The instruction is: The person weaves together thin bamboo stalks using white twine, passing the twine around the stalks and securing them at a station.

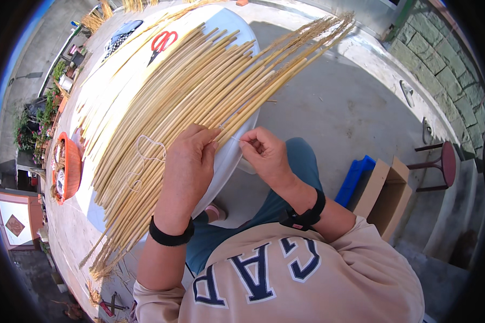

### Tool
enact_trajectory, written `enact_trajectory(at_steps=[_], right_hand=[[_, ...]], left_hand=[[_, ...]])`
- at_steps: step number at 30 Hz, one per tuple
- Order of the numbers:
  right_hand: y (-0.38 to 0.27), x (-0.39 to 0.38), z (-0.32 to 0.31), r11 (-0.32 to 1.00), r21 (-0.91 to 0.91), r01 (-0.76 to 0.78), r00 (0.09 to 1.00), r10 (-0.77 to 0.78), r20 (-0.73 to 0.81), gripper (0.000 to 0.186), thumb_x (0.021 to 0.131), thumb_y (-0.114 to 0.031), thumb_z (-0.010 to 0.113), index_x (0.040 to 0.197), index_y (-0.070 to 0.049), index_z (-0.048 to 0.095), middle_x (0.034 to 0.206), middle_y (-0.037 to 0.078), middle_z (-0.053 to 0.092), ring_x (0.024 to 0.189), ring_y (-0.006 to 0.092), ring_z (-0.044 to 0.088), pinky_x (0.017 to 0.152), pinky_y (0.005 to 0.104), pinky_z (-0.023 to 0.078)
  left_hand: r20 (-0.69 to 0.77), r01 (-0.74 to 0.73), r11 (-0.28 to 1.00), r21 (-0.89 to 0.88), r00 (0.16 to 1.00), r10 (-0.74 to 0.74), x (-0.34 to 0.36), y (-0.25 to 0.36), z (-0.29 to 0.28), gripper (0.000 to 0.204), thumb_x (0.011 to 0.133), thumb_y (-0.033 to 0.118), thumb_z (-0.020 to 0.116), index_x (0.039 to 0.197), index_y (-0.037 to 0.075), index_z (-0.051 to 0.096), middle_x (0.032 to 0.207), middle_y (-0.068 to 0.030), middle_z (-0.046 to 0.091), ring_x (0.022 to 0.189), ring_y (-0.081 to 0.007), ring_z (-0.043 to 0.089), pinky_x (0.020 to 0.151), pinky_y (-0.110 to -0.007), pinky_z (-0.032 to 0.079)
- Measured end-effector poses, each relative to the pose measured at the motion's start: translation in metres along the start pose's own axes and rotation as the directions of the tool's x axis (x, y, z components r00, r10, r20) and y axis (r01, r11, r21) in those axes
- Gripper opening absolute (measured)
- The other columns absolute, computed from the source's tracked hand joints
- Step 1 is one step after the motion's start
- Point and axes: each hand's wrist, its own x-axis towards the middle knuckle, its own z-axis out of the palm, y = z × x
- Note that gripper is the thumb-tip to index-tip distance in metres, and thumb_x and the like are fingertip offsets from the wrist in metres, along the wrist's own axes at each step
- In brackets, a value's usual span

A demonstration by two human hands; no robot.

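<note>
A wide row of straw-coloured plant stalks (151, 107), laid side by side, slants across a round white table (236, 19). My left hand (188, 164) rests on the near stalks, thumb and forefinger pinched together on a white string (152, 158) at the row's edge; its palm hides part of the stalks. Loose loops of that string lie on the stalks left of this hand. Just off the row's near edge, my right hand (267, 160) is closed, pinching a short taut length of string that runs toward the left fingertips. Red-handled scissors (164, 41) lie beyond the stalks.
An orange basket (71, 168) stands at the left. Dark patterned cloth (121, 37) lies on the far side. To my right are a blue crate (354, 180), an open cardboard box (383, 195) and a dark red stool (446, 164). Feathery stalk ends (328, 27) overhang the table.
</note>
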Motion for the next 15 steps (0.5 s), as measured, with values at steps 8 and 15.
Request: enact_trajectory(at_steps=[8, 15], right_hand=[[-0.005, -0.001, 0.004, 0.998, -0.066, 0.013, 1.0, -0.013, 0.002, 0.006, 0.082, 0.0, 0.063, 0.087, 0.0, 0.061, 0.073, 0.003, 0.059, 0.061, 0.0053, 0.054, 0.056, 0.021, 0.045], [-0.013, 0.007, 0.008, 0.983, 0.146, -0.113, 0.994, 0.11, 0.026, 0.003, 0.082, -0.002, 0.064, 0.084, -0.001, 0.062, 0.072, -0.003, 0.059, 0.062, 0.0011, 0.051, 0.054, 0.0181, 0.041]], left_hand=[[-0.126, 0.004, 1.0, 0.002, 0.992, -0.004, -0.01, -0.015, 0.039, 0.015, 0.076, -0.006, 0.066, 0.09, -0.002, 0.066, 0.085, -0.0124, 0.061, 0.071, -0.0238, 0.063, 0.065, -0.031, 0.05], [-0.139, 0.021, 1.0, 0.021, 0.99, -0.017, -0.004, -0.015, 0.036, 0.007, 0.076, 0.0, 0.068, 0.081, -0.003, 0.064, 0.081, -0.0127, 0.058, 0.07, -0.0242, 0.062, 0.063, -0.032, 0.048]])
